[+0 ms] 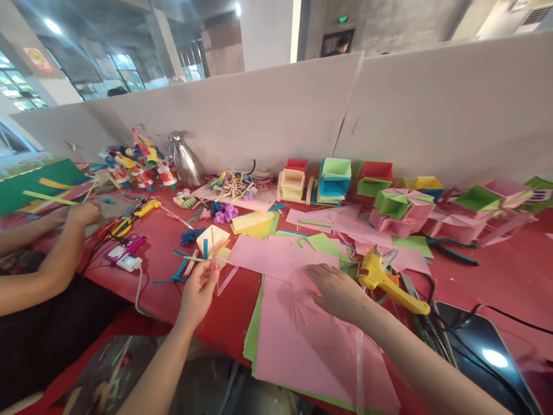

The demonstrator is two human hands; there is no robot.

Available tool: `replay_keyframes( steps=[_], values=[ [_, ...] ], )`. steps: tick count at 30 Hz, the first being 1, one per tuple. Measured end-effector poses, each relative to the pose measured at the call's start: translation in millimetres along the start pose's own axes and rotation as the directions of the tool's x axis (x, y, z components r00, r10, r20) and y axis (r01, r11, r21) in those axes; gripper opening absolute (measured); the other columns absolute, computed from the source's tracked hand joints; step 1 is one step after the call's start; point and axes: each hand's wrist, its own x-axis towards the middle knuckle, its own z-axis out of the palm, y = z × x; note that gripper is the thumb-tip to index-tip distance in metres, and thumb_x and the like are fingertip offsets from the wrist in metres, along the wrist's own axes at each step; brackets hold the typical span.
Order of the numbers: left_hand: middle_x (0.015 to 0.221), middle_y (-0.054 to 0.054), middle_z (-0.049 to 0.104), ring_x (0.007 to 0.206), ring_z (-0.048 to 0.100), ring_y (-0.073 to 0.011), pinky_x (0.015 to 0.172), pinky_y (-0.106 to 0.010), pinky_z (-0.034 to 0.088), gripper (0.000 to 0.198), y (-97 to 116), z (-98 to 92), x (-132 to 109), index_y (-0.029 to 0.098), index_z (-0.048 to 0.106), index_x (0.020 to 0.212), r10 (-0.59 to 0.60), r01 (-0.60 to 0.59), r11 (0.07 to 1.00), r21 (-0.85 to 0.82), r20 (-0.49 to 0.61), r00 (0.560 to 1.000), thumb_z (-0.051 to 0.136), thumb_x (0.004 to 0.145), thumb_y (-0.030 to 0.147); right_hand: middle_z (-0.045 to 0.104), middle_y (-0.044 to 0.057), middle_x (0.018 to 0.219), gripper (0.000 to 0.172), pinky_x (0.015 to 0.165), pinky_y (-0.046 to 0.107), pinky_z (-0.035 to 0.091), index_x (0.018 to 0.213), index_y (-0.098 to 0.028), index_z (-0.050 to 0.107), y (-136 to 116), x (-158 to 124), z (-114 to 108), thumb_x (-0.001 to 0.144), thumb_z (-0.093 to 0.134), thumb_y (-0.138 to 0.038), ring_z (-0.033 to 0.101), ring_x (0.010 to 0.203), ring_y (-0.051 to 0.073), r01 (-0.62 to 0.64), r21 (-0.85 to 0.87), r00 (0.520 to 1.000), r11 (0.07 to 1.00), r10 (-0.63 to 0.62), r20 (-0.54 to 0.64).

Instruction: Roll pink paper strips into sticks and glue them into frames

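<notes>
Far left, a green board [47, 183] stands propped, and here's a co-worker's hand [84, 214] over the bench [166, 300]; whatever it holds, I can't make out. Next along, a white plug [129, 262] with its cable, yellow-handled pliers [123, 227] just beyond, then a cluster of cup figures [140, 177] and a steel jug [185, 160] by the partition.

Now to the person's left hand [199, 288], raised over the near part of the bench, thumb and fingertips pinched together on a narrow pink strip [227, 281] that angles out beside them. Behind it, an open cream paper box [215, 236], and farther back, a heap of wooden sticks [237, 185].

On to the middle: overlapping pink paper [298, 340] with green sheets [253, 331] peeking out beneath, and there's the right hand [334, 288], palm down on it, fingers extended and loosely spread. Just beyond its wrist, a yellow glue gun [391, 282]; behind, a row of folded paper boxes [334, 177]; near right, a dark glossy panel [475, 337] catching a bright reflection.
</notes>
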Motion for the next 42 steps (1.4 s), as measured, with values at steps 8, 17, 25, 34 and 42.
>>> replay_keyframes(
  steps=[8, 17, 25, 34, 42],
  values=[
    [0.11, -0.013, 0.054, 0.099, 0.056, -0.0206, 0.086, -0.039, 0.046, 0.054, -10, 1.8, -6, 0.018, 0.036, 0.125, 0.179, -0.156, 0.973, 0.169, -0.13, 0.975, 0.057, 0.078, 0.034, 0.065, 0.012, 0.079, 0.017, 0.061, 0.027, 0.044, 0.081, -0.011, 0.061, -12, 5, 2, 0.073, 0.047, -0.005, 0.062, 0.072, 0.02, 0.046, -0.2, 0.998, 0.979, -0.036, 0.052],
    [0.098, -0.011, 0.061, 0.088, 0.062, -0.0197, 0.078, -0.036, 0.051, 0.053, -5, -4.3, 3, 0.017, 0.032, 0.127, 0.191, -0.151, 0.957, 0.247, -0.147, 0.97, 0.053, 0.08, 0.028, 0.063, 0.01, 0.087, 0.024, 0.055, 0.026, 0.043, 0.087, -0.013, 0.059, -7, -7, 13, 0.071, 0.046, -0.001, 0.06, 0.075, 0.019, 0.053, -0.277, 0.999, 0.959, -0.053, 0.009],
    [0.1, -0.012, 0.06, 0.088, 0.062, -0.0196, 0.078, -0.036, 0.051, 0.052, -6, -2.3, 12, 0.016, 0.03, 0.13, 0.28, -0.204, 0.898, 0.389, -0.15, 0.948, 0.049, 0.082, 0.023, 0.063, 0.009, 0.085, 0.025, 0.059, 0.028, 0.043, 0.088, -0.014, 0.057, -7, -16, 21, 0.072, 0.045, 0.001, 0.06, 0.074, 0.019, 0.047, -0.302, 0.998, 0.952, -0.057, -0.024],
    [0.133, -0.02, 0.037, 0.126, 0.034, -0.03, 0.101, -0.047, 0.033, 0.058, 14, 0.2, 12, 0.014, 0.027, 0.132, 0.531, -0.336, 0.692, 0.639, -0.136, 0.836, 0.051, 0.081, 0.022, 0.06, 0.007, 0.074, 0.018, 0.054, 0.028, 0.038, 0.077, -0.016, 0.056, -10, -13, 10, 0.072, 0.047, -0.001, 0.057, 0.066, 0.019, 0.079, -0.323, 0.996, 0.943, -0.091, -0.023],
    [0.128, -0.012, 0.049, 0.122, 0.041, -0.0241, 0.099, -0.044, 0.038, 0.042, 23, 46.8, -3, 0.019, 0.043, 0.122, 0.458, -0.675, 0.612, 0.412, 0.511, 0.727, 0.051, 0.083, 0.033, 0.059, 0.007, 0.07, 0.024, 0.05, 0.028, 0.033, 0.07, -0.015, 0.055, -10, -17, 7, 0.066, 0.046, 0.006, 0.055, 0.061, 0.018, 0.087, -0.36, 0.994, 0.929, -0.106, -0.033]
  ],
)
